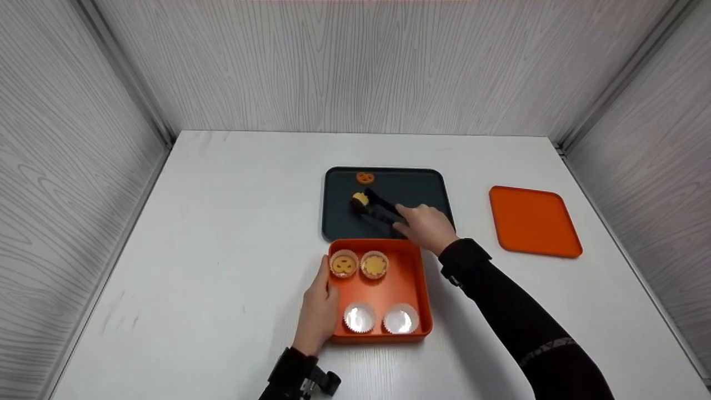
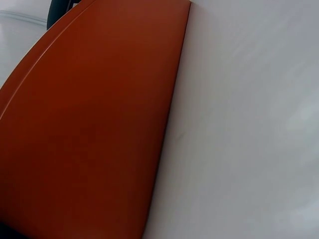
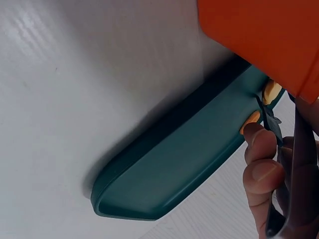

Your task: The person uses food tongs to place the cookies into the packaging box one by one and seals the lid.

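Note:
My right hand [image 1: 429, 226] grips black tongs [image 1: 383, 206] over the dark green tray [image 1: 411, 180]. The tong tips stand on either side of a yellow cookie [image 1: 360, 198]; whether they pinch it is unclear. A brown pretzel-shaped cookie [image 1: 365, 178] lies farther back on that tray. My left hand [image 1: 318, 314] holds the left wall of an orange box [image 1: 400, 278], thumb at the rim. In the box's far part, one paper cup holds a pretzel-shaped cookie [image 1: 344, 264] and another a yellow cookie [image 1: 374, 265]. Two paper cups [image 1: 360, 318] in its near part hold no cookies.
A flat orange tray [image 1: 536, 221] lies to the right on the white table [image 1: 233, 239]. The orange box stands close against the green tray's near edge. Grey wood-grain panels [image 1: 355, 66] enclose the table at the back and both sides.

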A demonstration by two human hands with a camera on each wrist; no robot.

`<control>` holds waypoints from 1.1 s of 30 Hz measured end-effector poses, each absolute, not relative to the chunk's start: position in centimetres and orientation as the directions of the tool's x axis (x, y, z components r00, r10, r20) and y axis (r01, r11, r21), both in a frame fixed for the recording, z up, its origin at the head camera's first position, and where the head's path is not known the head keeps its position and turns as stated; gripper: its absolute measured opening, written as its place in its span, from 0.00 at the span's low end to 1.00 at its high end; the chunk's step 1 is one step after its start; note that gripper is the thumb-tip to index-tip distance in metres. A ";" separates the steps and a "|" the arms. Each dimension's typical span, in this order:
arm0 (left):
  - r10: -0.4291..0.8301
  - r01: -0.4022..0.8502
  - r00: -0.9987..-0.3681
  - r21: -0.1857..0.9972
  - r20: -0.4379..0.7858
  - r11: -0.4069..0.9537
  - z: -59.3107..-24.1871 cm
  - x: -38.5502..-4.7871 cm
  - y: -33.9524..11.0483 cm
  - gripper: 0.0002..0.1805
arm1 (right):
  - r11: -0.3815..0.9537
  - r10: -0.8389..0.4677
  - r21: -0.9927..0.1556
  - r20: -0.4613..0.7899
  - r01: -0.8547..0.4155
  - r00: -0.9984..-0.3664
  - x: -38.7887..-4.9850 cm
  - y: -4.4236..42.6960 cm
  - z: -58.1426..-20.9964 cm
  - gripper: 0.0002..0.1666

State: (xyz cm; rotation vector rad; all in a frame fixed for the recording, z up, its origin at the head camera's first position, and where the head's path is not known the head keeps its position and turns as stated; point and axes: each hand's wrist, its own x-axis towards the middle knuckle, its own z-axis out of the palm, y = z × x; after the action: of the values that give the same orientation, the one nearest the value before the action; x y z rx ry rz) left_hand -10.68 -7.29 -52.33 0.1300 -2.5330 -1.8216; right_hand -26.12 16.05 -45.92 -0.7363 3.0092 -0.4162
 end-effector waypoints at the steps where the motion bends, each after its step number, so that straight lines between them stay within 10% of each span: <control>1: -0.080 -0.059 -0.996 0.948 -0.036 0.312 -52.3 -10.7 -7.3 0.34 | 0.853 -0.459 -0.256 0.049 -0.455 -0.887 -26.1 16.0 -45.9 0.30; 33: -0.083 -0.075 -0.995 0.952 -0.053 0.296 -52.0 -10.7 -7.3 0.33 | 0.821 -0.477 -0.254 0.185 -0.511 -0.859 -25.6 17.8 -46.4 0.25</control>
State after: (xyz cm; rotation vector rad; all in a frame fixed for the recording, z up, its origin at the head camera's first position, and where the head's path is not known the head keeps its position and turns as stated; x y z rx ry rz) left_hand -10.71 -7.27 -52.04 0.1543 -2.5234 -1.8533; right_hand -25.56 17.83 -46.37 -0.8458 3.1056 -0.4859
